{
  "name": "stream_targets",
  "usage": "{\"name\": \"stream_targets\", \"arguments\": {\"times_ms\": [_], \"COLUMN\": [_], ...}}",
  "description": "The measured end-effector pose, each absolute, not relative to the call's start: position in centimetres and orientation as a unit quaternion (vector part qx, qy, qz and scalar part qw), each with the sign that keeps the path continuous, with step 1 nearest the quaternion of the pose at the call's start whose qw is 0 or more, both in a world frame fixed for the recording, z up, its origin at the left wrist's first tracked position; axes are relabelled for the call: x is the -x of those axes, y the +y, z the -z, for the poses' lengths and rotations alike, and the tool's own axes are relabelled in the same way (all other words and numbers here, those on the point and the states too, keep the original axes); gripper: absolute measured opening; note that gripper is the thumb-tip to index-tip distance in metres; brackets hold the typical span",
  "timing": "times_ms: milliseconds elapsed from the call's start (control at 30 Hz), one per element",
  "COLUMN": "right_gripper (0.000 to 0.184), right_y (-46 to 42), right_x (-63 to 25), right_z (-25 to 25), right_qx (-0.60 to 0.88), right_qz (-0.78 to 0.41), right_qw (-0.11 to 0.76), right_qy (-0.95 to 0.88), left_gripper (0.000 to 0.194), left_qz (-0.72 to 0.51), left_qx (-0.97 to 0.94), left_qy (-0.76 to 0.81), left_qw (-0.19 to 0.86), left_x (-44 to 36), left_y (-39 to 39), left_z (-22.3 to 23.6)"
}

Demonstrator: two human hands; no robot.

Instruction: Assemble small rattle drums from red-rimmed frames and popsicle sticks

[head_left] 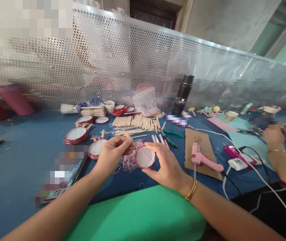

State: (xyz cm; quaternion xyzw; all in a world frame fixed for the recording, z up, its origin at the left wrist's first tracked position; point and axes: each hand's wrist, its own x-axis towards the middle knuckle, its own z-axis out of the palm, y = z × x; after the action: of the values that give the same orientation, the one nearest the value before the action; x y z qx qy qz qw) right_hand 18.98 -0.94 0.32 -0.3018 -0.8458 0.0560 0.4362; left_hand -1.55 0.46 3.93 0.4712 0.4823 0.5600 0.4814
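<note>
My left hand [115,147] is closed, pinching a short flat wooden stick [130,138] with a yellow end. Between the thumb and fingers of my right hand [170,167] is a small round disc with a white face and red rim [145,157], like a toy drum. The stick's lower end is close to the disc's upper left edge; whether they touch I cannot tell. A tangle of pink and white string [129,162] lies behind the disc. Similar discs [76,134] are stacked to the left, some with sticks at their rims.
Loose wooden sticks [143,122], green-handled pliers [171,139] and a black bottle [183,95] lie or stand farther back. A pink glue gun [203,159] rests on cardboard [214,169] at right, among cables. Another person's hands [274,137] work at far right. Green cloth [137,216] is nearest me.
</note>
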Motion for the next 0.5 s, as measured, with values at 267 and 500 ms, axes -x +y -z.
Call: {"name": "stream_targets", "arguments": {"times_ms": [267,500], "right_gripper": [0.067,0.068], "right_y": [-0.92,-0.92], "right_x": [-18.95,-18.88], "right_z": [-0.37,-0.4], "right_qx": [0.304,0.305], "right_qz": [-0.059,-0.054], "right_qw": [0.432,0.436], "right_qy": [-0.847,-0.845], "left_gripper": [0.039,0.037], "left_qz": [-0.562,-0.56], "left_qx": [-0.468,-0.471], "left_qy": [0.48,0.477], "left_qw": [0.485,0.486], "left_x": [1.41,1.31], "left_y": [0.41,0.22], "left_z": [-3.88,-3.95]}}
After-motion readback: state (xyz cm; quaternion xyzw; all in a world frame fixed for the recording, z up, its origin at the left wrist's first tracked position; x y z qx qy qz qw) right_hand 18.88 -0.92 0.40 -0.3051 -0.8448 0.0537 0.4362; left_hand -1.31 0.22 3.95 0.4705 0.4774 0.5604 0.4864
